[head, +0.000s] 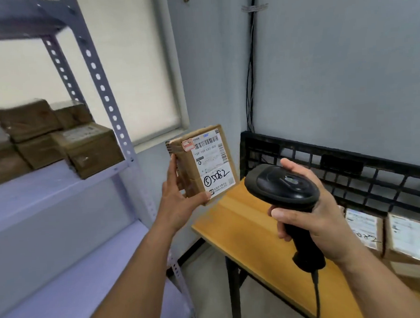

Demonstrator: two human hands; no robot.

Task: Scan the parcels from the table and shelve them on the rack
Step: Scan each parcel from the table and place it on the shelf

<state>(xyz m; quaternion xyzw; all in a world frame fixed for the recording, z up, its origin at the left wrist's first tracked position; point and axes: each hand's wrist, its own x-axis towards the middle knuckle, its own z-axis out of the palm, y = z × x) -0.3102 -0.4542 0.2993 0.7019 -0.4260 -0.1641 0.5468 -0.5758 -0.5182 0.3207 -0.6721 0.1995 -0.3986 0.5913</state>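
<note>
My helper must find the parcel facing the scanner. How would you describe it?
Between the grey metal rack and the yellow wooden table, the left hand holds a small brown cardboard parcel. Unlike the rest, it is held upright in the air.

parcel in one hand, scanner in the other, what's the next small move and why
Probably raise the scanner in the right hand to the barcode and scan: the left hand holds the parcel upright, label facing us, scanner lower and beside it.
</note>
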